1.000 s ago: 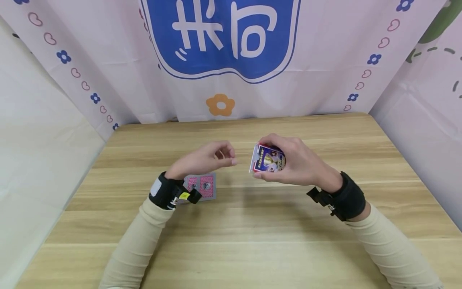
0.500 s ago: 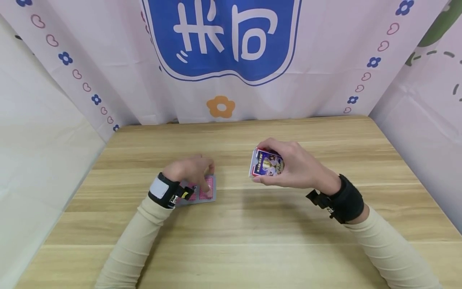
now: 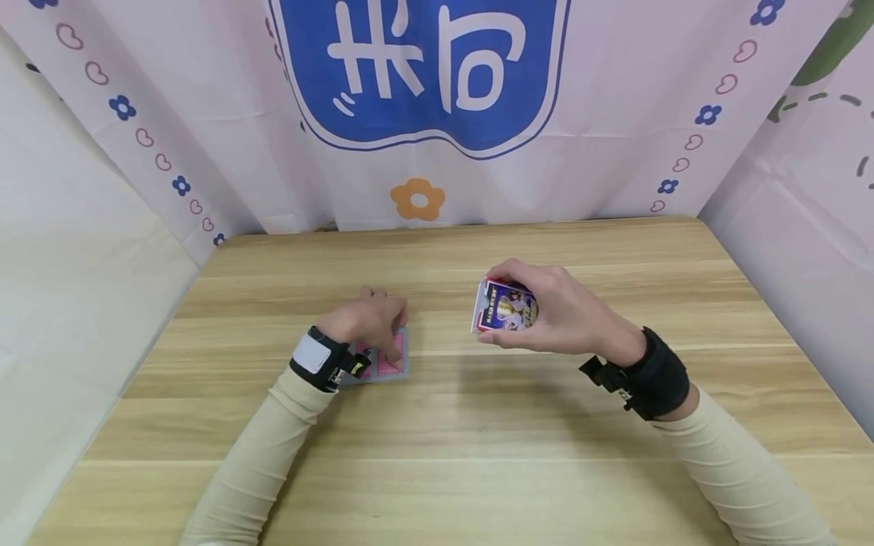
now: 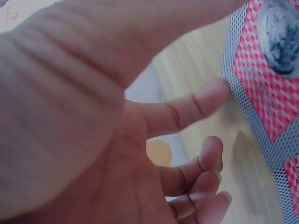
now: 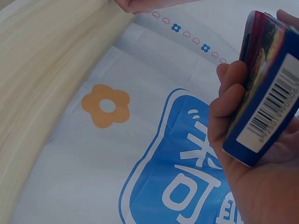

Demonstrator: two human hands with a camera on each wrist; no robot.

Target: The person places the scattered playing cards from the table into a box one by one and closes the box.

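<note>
Red-patterned playing cards [image 3: 382, 371] with grey borders lie face down, overlapping, left of the table's middle. Over them is my left hand [image 3: 362, 318], thumb and index finger at opposite edges of a card. In the left wrist view the index fingertip [image 4: 215, 94] meets the card's border [image 4: 250, 112], while the other fingers hang loosely curled; the thumb's tip is out of view there. My right hand [image 3: 570, 312] grips a blue and red card box [image 3: 507, 307] above the table, thumb on one side, fingers on the other. The box's barcode end [image 5: 266, 105] shows in the right wrist view.
The wooden table [image 3: 437, 447] runs back to a white printed curtain [image 3: 580, 178] with a blue emblem. White cloth [image 3: 82, 303] hangs along the left side, and more cloth [image 3: 785, 250] on the right.
My left hand has come down and slightly left from beside the box onto the cards, then stayed there. The right hand holds the box, barely lower than before.
</note>
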